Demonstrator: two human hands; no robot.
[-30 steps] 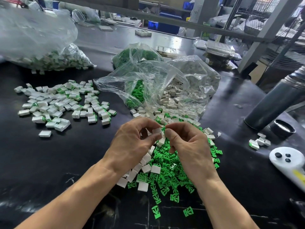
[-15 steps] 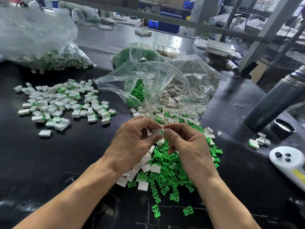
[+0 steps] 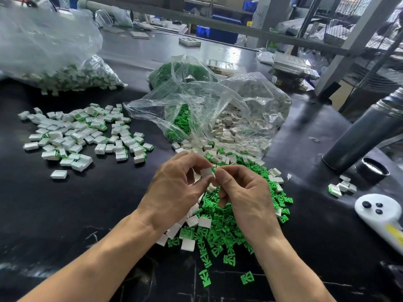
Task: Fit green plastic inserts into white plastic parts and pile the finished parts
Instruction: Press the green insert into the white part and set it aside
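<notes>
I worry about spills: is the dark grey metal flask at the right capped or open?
Open. The dark grey metal flask stands with no cap in place, and its round black cap sits separately on the black table beside its base.

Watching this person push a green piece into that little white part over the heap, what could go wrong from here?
1. The white part is pinched only at the fingertips of the left hand and right hand; it could slip and fall into the loose heap of green inserts below, where it may be hard to find.
2. The pile of finished parts lies spread out on the left; a tossed part might skid across the black table.
</notes>
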